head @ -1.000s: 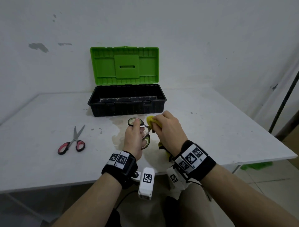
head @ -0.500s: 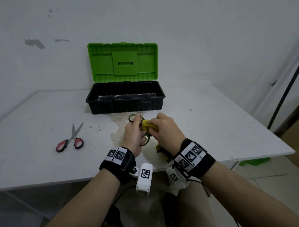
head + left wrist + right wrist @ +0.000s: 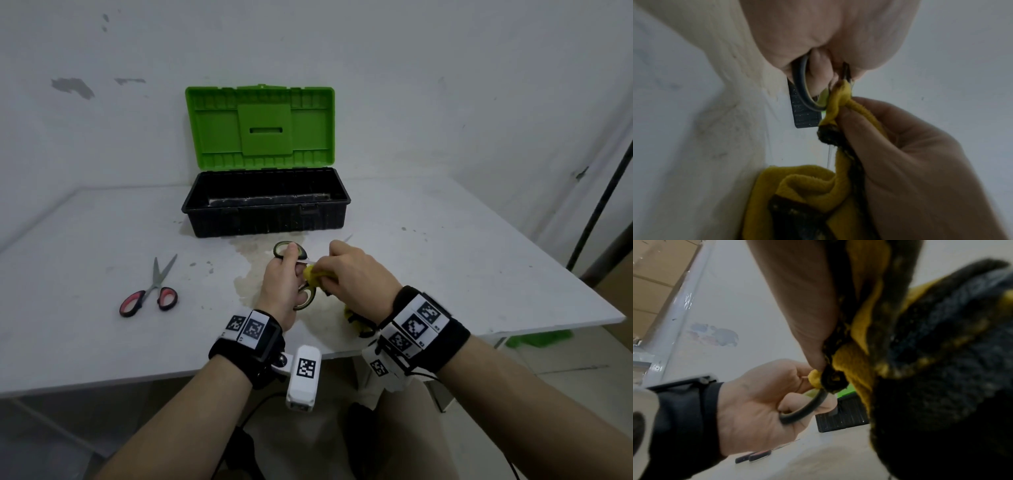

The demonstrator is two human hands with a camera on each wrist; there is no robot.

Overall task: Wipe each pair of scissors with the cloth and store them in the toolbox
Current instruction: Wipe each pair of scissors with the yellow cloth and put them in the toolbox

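Green-and-black handled scissors, head view: held above the white bench by the left hand, fingers curled through the handle loops. Right hand: fingers pinched on a yellow cloth bunched against the scissors just beside the left hand; the blades are almost wholly covered. Toolbox: black body, green lid raised upright, at the back of the bench just beyond the hands. Red-handled scissors: flat on the bench, well to the left, blades slightly parted and pointing away.

Left wrist view: left hand wrapped round the dark handle loop; yellow cloth, dark-stained in places, pressed at the scissors and gripped between the right hand's fingers, the rest hanging in folds below.

Right wrist view: left hand closed on the handle loop; cloth bunched at the scissors and filling the right side of the frame. Toolbox partly visible behind. Red-handled scissors low on the bench, blurred.
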